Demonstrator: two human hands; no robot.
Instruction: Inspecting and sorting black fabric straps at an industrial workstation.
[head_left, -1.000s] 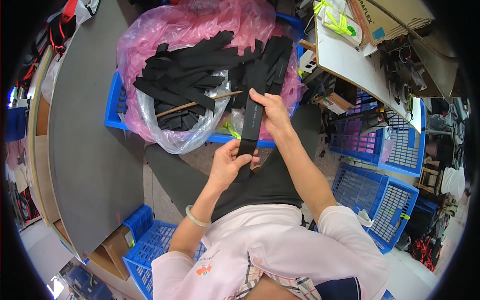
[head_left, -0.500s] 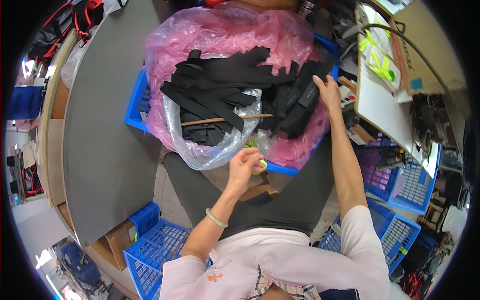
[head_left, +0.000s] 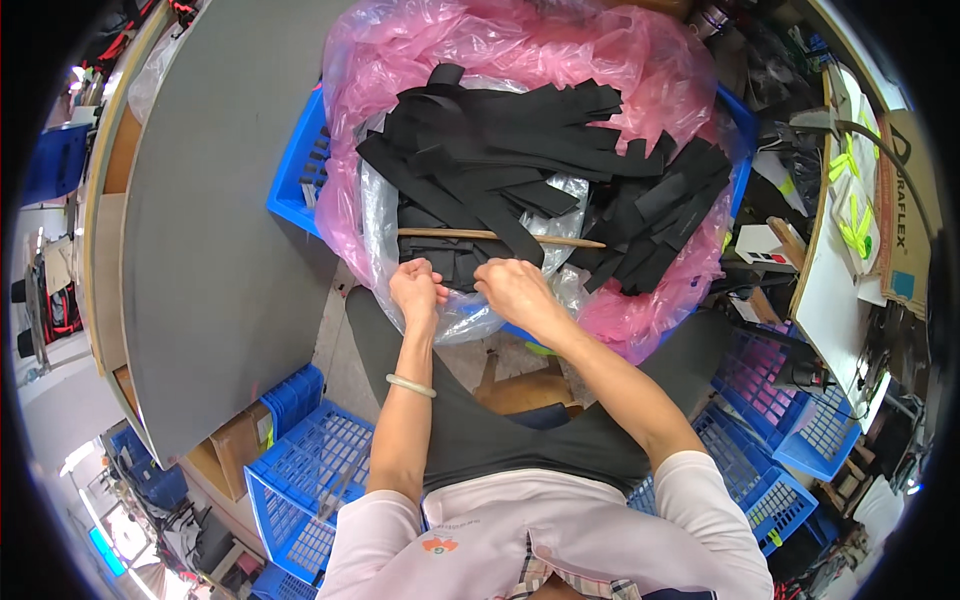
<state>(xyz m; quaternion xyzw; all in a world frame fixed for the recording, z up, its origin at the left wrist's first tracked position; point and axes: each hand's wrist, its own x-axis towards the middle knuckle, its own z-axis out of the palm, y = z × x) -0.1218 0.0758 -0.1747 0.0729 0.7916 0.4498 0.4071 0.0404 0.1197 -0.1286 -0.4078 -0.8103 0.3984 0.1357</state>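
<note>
While both hands sit closed at the near rim of the clear plastic bag (head_left: 470,310), left hand (head_left: 417,287) and right hand (head_left: 512,287) side by side on the film, I worry it tears or the black strips (head_left: 520,160) spill from the blue crate (head_left: 297,185). Half a second ago the right hand reached far over the pile; now it is back beside the left, below the wooden stick (head_left: 500,237).

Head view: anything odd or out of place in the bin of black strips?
One thing: a thin wooden stick lies crosswise on the black strips inside the clear bag, just beyond the left hand and right hand. The strips are piled loosely, some on the pink bag.
</note>
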